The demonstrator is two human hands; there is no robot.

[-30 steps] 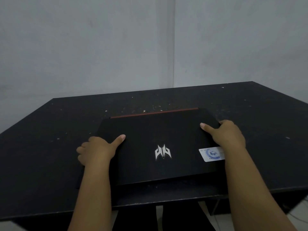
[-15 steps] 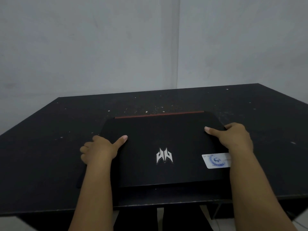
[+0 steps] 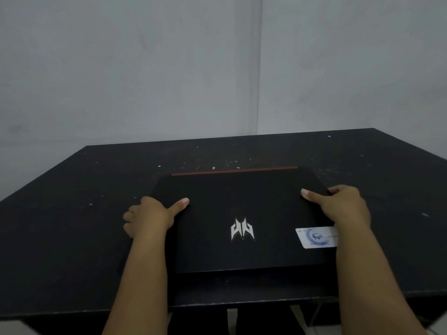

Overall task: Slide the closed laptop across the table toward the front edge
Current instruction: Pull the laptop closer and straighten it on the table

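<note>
Head view. The closed laptop (image 3: pixel 242 221) lies flat on the black surface (image 3: pixel 60 238), centred left to right and near the front edge; a narrow strip of bare surface shows between the laptop's near edge and that front edge. The lid is black, with a silver emblem (image 3: pixel 242 229) at its centre and a red strip (image 3: pixel 234 170) along its far edge. A white sticker with a blue round mark (image 3: pixel 315 237) sits on the lid's near right area, partly covered by the right forearm.

The left hand (image 3: pixel 147 217) grips the laptop's left side: the thumb lies flat on top of the lid, and the fingers (image 3: pixel 128 217) curl down over the side edge (their tips are hidden). The right hand (image 3: pixel 343 207) grips the right side in the same way, thumb on top of the lid and fingers wrapped over the right edge. Both hands are closed on the laptop.

The surface bears scattered pale specks, densest just beyond the laptop's far edge. Behind the surface, two plain grey walls (image 3: pixel 121 68) meet in a corner.
</note>
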